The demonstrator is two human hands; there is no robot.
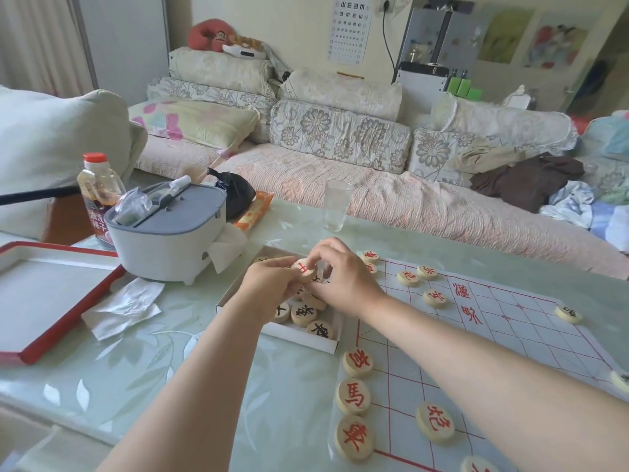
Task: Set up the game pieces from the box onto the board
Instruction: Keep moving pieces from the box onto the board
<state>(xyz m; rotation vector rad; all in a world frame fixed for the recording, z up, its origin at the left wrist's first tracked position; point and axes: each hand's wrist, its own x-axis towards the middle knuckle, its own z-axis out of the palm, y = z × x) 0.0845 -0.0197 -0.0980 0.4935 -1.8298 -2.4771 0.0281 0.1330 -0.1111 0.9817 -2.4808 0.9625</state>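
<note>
over the box, the left hand pinches a red-marked piece by its rim; the right hand curls down, hold unclear. probably light, hard, smooth: grip the edges.

I am looking across a pale green glass-topped table at a long floral sofa, where patterned cushions are leaning along its back. An eye chart is hanging on the cream wall behind, a curtain is hanging far left, and soft daylight is filling the room.
</note>
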